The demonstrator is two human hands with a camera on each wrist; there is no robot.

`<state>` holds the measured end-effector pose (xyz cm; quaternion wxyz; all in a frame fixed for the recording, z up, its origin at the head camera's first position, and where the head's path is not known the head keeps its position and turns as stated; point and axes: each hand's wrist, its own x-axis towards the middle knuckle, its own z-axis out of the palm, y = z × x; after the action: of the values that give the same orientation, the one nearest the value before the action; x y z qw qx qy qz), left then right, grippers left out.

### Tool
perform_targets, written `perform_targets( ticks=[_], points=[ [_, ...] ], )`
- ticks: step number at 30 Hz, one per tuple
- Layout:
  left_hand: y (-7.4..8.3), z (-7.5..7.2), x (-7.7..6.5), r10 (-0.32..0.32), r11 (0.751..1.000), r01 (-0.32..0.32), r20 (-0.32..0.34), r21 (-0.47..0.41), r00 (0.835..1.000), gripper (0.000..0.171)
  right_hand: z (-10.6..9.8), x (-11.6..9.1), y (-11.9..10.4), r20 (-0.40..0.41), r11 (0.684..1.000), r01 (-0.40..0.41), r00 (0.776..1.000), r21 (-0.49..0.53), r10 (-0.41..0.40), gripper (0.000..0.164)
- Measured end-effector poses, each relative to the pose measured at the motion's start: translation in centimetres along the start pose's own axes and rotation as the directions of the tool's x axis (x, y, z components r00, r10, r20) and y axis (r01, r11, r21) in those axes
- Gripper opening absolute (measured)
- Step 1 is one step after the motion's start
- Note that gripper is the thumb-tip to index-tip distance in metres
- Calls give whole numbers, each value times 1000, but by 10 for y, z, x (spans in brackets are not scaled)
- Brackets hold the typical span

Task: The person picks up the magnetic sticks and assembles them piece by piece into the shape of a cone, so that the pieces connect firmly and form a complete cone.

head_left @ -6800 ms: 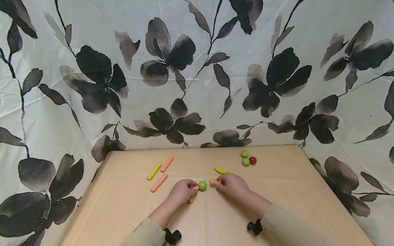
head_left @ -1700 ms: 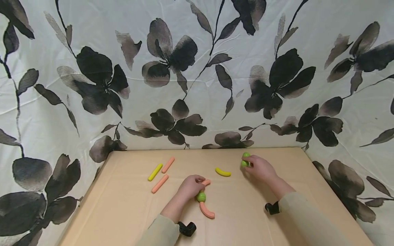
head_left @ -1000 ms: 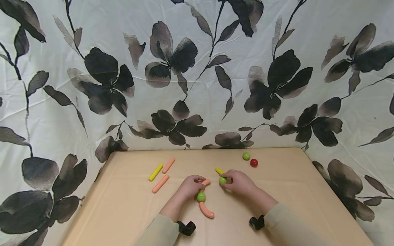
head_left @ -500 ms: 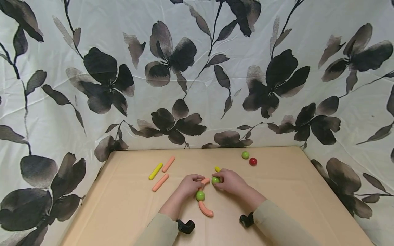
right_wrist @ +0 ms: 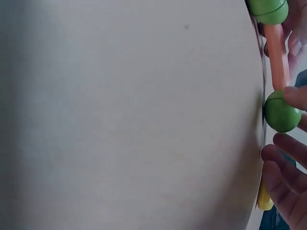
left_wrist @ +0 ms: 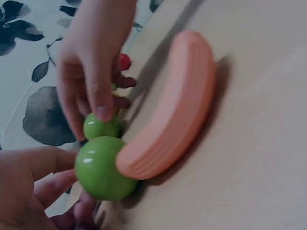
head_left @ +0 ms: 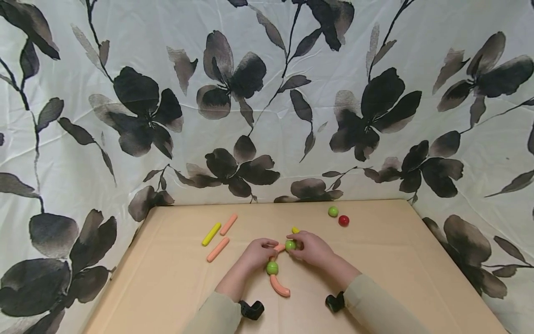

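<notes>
My left hand (head_left: 255, 254) pinches a pink stick (head_left: 280, 247) near the middle of the table. One end of that stick meets a grooved green ball (head_left: 272, 268), from which a curved pink stick (head_left: 280, 287) extends toward the front; the left wrist view shows this curved stick (left_wrist: 177, 105) large. Between thumb and fingers, my right hand (head_left: 314, 249) pinches a second green ball (head_left: 290, 245). In the right wrist view this ball (right_wrist: 282, 114) sits right at the pink stick's other end. A yellow curved stick (head_left: 295, 229) lies partly hidden behind the right hand.
At the table's back left lie a yellow stick (head_left: 211, 234) and two straight pink sticks, one (head_left: 228, 224) behind the other (head_left: 218, 249). Another green ball (head_left: 333, 211) and a red ball (head_left: 344, 221) sit at the back right. Flowered cloth (head_left: 308, 139) hangs behind the table (head_left: 375, 260).
The right hand took a green ball from the back-right group and carried it left to the pink stick's free end. Earlier, the left hand's stick was joined to the first ball and curved stick.
</notes>
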<state>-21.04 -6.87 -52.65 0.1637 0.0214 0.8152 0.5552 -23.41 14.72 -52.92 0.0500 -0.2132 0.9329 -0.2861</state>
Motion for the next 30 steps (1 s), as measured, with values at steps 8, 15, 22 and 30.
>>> perform_targets(
  ticks=[8,15,22,30],
  points=[
    [3,-14,5,19,996,-26,85,85,996,30,5,-10,-3,-63,984,-122,989,133,132,35],
    [4,-19,4,56,990,-71,121,122,991,29,11,-11,-8,-54,944,-199,974,263,220,29],
    [-1,-16,-5,47,987,-66,127,146,991,34,13,-6,-7,-27,942,-177,981,285,193,27],
    [-5,-5,-23,42,983,-47,35,176,999,41,12,2,-5,49,955,-112,993,275,103,27]
  ],
)
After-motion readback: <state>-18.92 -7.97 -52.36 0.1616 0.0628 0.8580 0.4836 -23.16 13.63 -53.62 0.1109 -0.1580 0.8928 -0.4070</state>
